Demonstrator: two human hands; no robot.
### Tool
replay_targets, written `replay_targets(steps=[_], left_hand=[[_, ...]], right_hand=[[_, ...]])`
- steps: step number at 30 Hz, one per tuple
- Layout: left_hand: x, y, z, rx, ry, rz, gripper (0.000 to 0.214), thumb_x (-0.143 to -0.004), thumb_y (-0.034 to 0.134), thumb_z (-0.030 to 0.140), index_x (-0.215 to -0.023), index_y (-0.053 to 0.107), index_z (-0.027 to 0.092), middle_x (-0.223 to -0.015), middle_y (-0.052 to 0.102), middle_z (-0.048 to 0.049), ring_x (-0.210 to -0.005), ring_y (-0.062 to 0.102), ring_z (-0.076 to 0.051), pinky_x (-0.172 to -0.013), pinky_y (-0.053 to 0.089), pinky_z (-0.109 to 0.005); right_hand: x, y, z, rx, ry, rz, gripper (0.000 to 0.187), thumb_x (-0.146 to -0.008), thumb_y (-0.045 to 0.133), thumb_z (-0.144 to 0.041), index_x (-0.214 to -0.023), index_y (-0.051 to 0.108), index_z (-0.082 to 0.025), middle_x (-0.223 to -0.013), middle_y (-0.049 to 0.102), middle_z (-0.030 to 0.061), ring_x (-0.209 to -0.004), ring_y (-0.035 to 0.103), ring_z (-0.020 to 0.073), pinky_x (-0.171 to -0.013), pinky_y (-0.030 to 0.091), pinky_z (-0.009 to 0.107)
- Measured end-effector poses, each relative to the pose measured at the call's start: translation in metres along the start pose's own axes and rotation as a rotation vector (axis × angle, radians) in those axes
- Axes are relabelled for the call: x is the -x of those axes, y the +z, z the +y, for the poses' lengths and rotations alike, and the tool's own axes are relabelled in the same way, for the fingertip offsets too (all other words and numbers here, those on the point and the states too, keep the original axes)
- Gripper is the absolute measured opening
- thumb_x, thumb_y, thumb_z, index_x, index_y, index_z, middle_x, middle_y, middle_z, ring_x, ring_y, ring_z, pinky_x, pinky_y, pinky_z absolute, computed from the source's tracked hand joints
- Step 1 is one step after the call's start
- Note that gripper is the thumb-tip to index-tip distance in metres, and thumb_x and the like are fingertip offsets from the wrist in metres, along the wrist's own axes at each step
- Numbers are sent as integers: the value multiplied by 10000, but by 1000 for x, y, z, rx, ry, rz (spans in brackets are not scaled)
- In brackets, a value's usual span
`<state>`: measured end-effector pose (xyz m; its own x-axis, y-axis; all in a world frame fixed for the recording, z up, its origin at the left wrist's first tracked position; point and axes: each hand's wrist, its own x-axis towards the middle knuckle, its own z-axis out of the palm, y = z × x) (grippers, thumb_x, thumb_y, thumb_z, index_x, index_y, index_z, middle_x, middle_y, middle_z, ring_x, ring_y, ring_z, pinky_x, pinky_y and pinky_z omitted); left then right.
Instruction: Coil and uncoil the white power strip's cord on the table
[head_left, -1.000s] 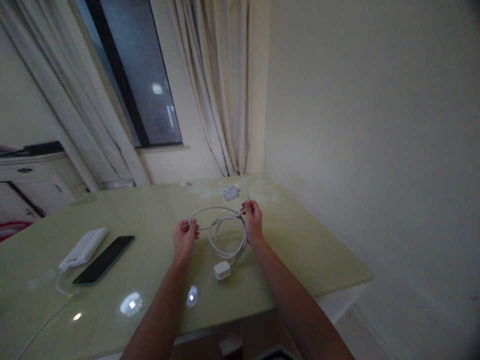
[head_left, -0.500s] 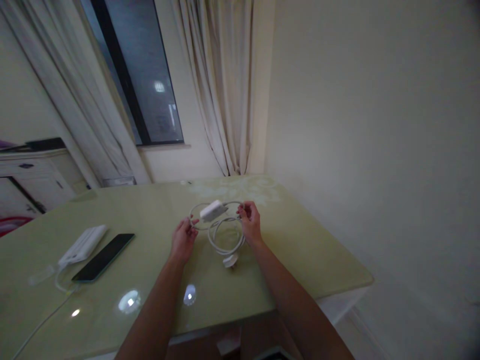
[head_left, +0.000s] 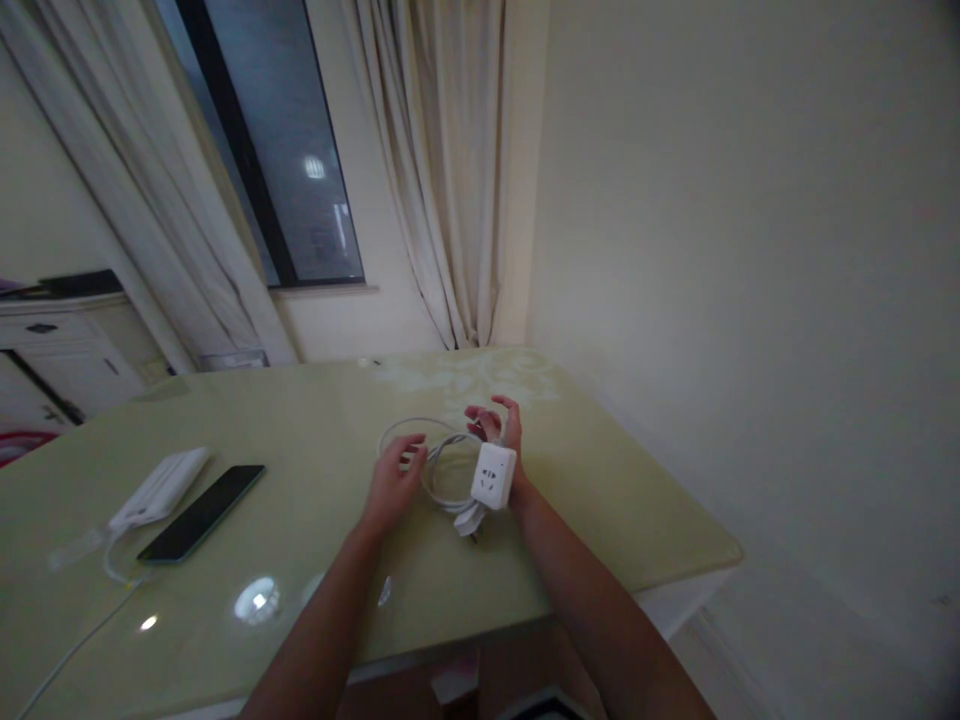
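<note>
A white extension cord lies partly coiled on the table, with its socket block (head_left: 493, 476) facing me and its plug (head_left: 470, 519) just below. My right hand (head_left: 504, 430) is at the coil's right side. Its fingers are curved and apart, while the socket block covers part of the palm and wrist. My left hand (head_left: 397, 482) is beside the coil's left edge, fingers loosely bent and apart, the tips close to the cable (head_left: 444, 500). Whether those tips touch it I cannot tell.
To the left, a dark phone (head_left: 201, 514) lies beside a white flat block (head_left: 161, 490) with a thin cable (head_left: 82, 640) running towards me. The pale green table (head_left: 622, 530) meets the wall (head_left: 712, 300) at the right. Curtains (head_left: 442, 170) hang behind.
The socket block has swung from the upper left of the coil to beside my right wrist. My left hand has moved right and let go of the cable loop; my right fingers have spread.
</note>
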<state>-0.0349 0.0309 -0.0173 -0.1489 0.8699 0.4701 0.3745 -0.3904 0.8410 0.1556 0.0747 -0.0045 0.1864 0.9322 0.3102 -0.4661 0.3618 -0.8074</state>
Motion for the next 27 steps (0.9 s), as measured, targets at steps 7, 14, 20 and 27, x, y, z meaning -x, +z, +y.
replay_targets(steps=[7,14,20,27], left_hand=[[4,9,-8,-58,32,-170,323,-725,765,281,-1047,753,256,-1045,731,-108,-1009,647,-296,-1005,469,-457],[-5,0,-18,5,-98,167,268,-825,626,280,-1078,699,226,-983,624,-92,-774,604,-202,-531,515,-259],[-9,-7,-20,232,-275,345,252,-813,675,300,-1058,659,243,-878,624,-30,-726,620,-146,-548,510,-202],[-18,-14,-28,611,-437,507,291,-757,713,178,-1007,605,277,-1007,616,6,-748,626,-93,-688,572,-240]], right_hand=[[1,6,14,-20,100,-19,499,-770,744,-481,-1135,468,-284,-960,745,37,-782,709,190,-721,582,347],[-2,5,27,74,173,-61,403,-703,801,-513,-926,635,-220,-869,698,11,-815,675,194,-714,544,302],[-8,6,25,48,448,-139,578,-736,676,-732,-765,682,-154,-640,670,57,-563,627,178,-557,494,302],[13,15,13,271,217,-390,470,-764,740,-606,-1008,737,-204,-935,765,67,-849,700,199,-772,529,320]])
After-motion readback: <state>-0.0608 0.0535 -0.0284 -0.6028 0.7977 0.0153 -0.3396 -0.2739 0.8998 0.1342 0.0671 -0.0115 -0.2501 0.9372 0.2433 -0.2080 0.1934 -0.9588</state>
